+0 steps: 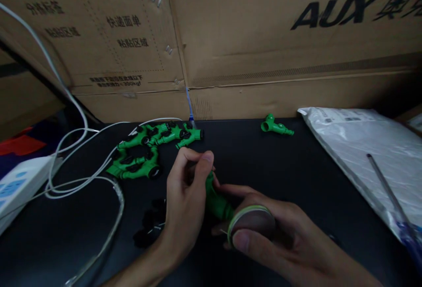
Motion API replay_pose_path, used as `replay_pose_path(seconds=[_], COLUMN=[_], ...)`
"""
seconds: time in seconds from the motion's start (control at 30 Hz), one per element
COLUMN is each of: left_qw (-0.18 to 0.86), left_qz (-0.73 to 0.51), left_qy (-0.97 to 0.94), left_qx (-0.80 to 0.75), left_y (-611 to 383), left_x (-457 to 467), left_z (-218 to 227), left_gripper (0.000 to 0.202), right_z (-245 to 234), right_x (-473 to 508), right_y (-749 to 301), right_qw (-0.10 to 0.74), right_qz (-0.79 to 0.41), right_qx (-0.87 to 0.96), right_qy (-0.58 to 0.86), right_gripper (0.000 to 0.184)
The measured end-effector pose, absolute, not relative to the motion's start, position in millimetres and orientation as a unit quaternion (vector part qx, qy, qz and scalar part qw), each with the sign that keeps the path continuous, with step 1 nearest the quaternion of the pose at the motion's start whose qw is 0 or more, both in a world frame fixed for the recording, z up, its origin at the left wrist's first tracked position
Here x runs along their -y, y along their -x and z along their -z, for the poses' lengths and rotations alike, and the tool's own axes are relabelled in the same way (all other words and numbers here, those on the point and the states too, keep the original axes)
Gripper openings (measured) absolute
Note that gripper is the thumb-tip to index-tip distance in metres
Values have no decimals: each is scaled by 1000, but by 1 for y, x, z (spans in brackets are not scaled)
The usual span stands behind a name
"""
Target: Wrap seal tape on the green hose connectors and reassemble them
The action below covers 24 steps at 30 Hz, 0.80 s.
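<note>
A green branched hose fitting point(217, 201) lies between my two hands above the dark table. My left hand point(186, 194) is closed around its upper end, thumb and index finger pinched together; any small part inside the pinch is hidden. My right hand point(280, 230) is closed on a round, flat disc-shaped piece with a pale yellow-green rim point(252, 223), the thumb pressed over its edge. The right index finger reaches along the fitting. Black small parts point(150, 225) lie left of my left wrist, partly covered by it.
Several green fittings with black parts point(141, 164) are grouped at the back left. A single green fitting point(277, 126) lies at the back right. White cables point(95, 175) loop near a power strip point(26, 186). A pen point(389, 190) rests on a silvery mailer bag point(359, 146). Cardboard boxes point(237, 27) stand behind.
</note>
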<state>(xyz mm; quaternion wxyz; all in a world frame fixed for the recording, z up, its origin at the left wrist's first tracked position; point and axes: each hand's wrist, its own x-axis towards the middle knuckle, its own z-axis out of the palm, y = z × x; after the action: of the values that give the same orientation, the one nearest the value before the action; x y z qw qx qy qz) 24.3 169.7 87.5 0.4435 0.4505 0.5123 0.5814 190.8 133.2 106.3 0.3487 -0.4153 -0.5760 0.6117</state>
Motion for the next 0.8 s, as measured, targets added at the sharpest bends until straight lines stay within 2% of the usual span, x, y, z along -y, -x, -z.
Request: replay_pose_path(seconds=[0.13, 0.3, 0.43, 0.6, 0.8], left_qw=[462, 603, 693, 663, 594], left_qz=[-576, -524, -452, -477, -455], left_qy=[-447, -366, -342, -378, -490], left_qx=[-505, -478, -445, -435, -447], left_y=[-23, -16, -11, -12, -18], left_x=[-173, -181, -183, -184, -180], left_z=[-92, -99, -100, -95, -90], left_gripper=[32, 32, 35, 32, 27], right_z=[-104, -105, -105, -111, -125], right_x=[-137, -147, -154, -158, -162], right_y=[-187, -208, -223, -232, -246], right_qw=[357, 387, 406, 408, 553], right_qz=[-640, -599, -675, -735, -622], right_qx=[540, 555, 471, 405, 390], right_qy=[414, 428, 396, 360, 393], right_gripper=[25, 25, 19, 29, 36])
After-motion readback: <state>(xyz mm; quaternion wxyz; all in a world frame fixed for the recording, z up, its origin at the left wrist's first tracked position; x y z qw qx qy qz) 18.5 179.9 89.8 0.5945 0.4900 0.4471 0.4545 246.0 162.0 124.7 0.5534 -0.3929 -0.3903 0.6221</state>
